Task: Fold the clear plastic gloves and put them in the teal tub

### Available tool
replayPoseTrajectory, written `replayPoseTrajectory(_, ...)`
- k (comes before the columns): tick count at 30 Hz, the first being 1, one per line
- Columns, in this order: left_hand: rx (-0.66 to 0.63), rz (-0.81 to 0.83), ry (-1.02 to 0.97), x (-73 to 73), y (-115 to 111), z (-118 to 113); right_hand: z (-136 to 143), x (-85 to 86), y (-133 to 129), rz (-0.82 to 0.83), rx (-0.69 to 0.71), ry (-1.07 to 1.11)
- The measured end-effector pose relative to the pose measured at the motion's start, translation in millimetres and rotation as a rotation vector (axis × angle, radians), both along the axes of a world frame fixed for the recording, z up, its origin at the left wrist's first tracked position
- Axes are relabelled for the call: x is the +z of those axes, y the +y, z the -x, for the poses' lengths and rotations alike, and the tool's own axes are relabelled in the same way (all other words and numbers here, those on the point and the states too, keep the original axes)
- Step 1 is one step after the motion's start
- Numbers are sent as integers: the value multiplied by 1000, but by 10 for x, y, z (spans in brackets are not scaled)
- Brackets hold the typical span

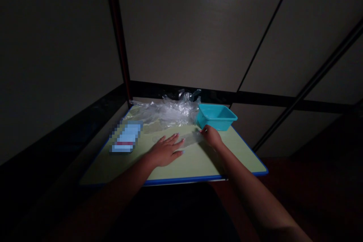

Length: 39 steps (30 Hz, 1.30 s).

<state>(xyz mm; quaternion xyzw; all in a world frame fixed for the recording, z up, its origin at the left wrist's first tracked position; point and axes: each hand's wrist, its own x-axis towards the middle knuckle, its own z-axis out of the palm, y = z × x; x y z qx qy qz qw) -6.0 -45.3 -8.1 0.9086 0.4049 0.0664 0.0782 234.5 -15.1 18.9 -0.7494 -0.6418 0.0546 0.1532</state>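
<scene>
Clear bag (pixel 193 138) lying thin and flat on the bench (pixel 194 165)

The bag is between the two hands and partly under one. The left hand (pixel 165 152) is palm down, with its fingers spread wide on top of the bag. It looks like it is pressing, perhaps so the thin plastic cannot slide or curl up. The right hand (pixel 212 136) is curled small, its thumb and finger pinched together at the other end of the bag. It seems to hold that end, maybe so the bag lies straight. I cannot tell how tight the pinch is.

Past the left hand, on the far side of the bench, is a messy pile of clear plastic (pixel 170 111). Back there, it leaves room for the hands to work. A blue tub (pixel 218 124) stands upright just past the right hand, next to the pile, so that hand can probably reach it easily. Out to the left of the left hand lies a blurred thing (pixel 127 137), maybe a phone, likely put there to be out of the way.
</scene>
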Motion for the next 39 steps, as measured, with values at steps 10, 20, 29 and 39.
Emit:
replayPoseTrajectory(10, 7, 20, -10, -17, 7, -18, 232, 443, -17, -59, 65, -9)
replayPoseTrajectory(20, 27, 0, -24, -24, 5, -27, 354, 593, 19, -92, 91, -82)
replayPoseTrajectory(29, 4, 12, 9, -23, 0, -49, 574, 660, 65, -117, 149, -110)
replayPoseTrajectory(39, -1, -6, 25, 0, -12, -65, 972, 785, 127, -106, 267, -111)
